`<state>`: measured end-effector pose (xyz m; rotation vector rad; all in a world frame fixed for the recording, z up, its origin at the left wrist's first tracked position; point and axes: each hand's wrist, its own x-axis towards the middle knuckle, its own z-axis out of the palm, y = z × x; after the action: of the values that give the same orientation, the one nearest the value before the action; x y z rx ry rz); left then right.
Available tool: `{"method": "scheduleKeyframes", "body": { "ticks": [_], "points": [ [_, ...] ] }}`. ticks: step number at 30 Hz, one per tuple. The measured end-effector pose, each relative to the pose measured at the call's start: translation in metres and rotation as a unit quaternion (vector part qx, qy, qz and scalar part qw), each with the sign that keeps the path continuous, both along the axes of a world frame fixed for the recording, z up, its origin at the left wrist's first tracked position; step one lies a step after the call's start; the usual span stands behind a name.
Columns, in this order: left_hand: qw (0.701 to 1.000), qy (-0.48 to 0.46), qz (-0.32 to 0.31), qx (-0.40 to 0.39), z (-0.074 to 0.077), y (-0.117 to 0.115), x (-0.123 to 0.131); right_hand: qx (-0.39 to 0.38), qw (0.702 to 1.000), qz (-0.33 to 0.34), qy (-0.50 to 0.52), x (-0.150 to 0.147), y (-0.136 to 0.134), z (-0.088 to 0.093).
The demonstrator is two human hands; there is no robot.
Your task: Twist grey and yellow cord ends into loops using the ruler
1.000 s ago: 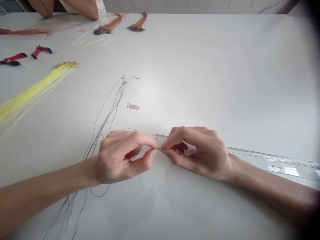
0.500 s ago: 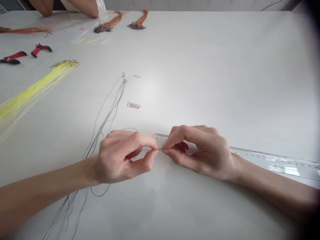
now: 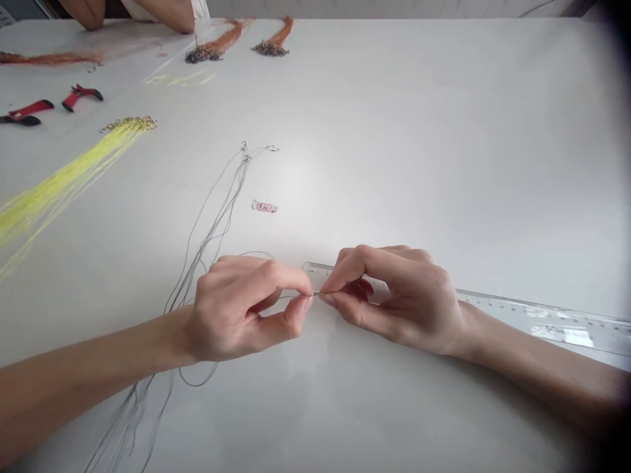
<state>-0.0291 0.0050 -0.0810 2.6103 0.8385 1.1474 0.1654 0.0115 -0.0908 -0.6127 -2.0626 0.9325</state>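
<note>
Wht tbl (image 3: 444,164), hands (image 3: 239,309) (image 3: 404,299) pinching thin dk pc (image 3: 316,293).

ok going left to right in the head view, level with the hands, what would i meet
Bundle of bright yellow strands, bundle of thin grey strands, bare left hand, thin shiny piece pinched between both hands, bare right hand. The clear plastic ruler is left out: the right hand covers part of it.

On the white table (image 3: 444,144), at upper left, red-and-black-handled pliers (image 3: 73,100), with a second such tool (image 3: 33,110) cut by the frame edge; just below, a yellow line bundle (image 3: 73,177) with small brownish tips; farther back, two dark-tipped orange line bundles (image 3: 217,48) and a third bundle (image 3: 49,60) leftward; behind, another person's bent forearms (image 3: 178,14); nearer the middle, a red-labelled wrapper (image 3: 264,207)
</note>
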Motion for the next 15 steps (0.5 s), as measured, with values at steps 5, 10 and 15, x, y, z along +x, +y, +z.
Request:
{"method": "scheduleKeyframes", "body": {
  "ticks": [5,10,15],
  "points": [
    [1.000,0.003,-0.004,-0.002,0.0002,0.0000,0.0003,-0.005,1.000,-0.001,-0.004,0.0006,-0.0004,0.0002],
    [1.000,0.003,-0.008,0.000,-0.0003,0.0001,0.0001,0.005,1.000,-0.003,-0.007,0.0006,-0.0003,0.0001],
    [1.000,0.003,-0.002,0.004,-0.0006,-0.0008,-0.0005,0.022,1.000,-0.007,0.004,0.0001,-0.0004,-0.0002]
  ]
}}
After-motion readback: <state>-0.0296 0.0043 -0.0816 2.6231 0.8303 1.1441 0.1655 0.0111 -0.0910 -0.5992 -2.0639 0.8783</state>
